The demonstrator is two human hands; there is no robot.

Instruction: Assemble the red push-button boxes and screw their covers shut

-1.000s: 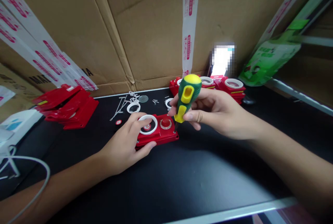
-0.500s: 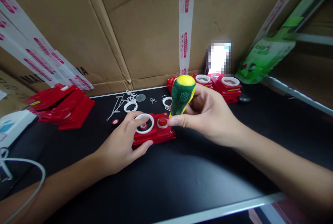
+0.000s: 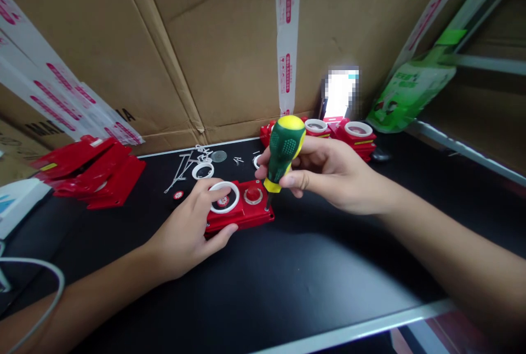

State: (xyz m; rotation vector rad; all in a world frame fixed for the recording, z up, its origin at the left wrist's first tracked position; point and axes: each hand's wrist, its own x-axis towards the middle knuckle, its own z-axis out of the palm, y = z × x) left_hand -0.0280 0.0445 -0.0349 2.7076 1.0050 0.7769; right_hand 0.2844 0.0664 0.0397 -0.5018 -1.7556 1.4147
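A red plastic housing [image 3: 242, 215] lies on the black table, with a white ring [image 3: 237, 200] around a round opening and a red knob [image 3: 252, 195] beside it. My left hand [image 3: 197, 222] grips the housing's left end, thumb along the front side and fingers over the ring. My right hand [image 3: 329, 176] is closed around a screwdriver [image 3: 283, 148] with a green and yellow handle. The screwdriver stands nearly upright, its tip at a screw [image 3: 267, 210] in the housing's near right corner.
Red housings are stacked at the left [image 3: 98, 173], and more red units [image 3: 357, 137] stand behind my right hand. A loose white ring [image 3: 203, 170], white plastic parts [image 3: 178, 170] and small screws [image 3: 238, 161] lie behind. A lit phone [image 3: 340, 93] and a green pouch [image 3: 411, 91] lean at the back.
The fingers of my right hand have shifted on the screwdriver handle, exposing its lower collar and shaft. The whole view has moved slightly; my left hand keeps its hold on the housing.
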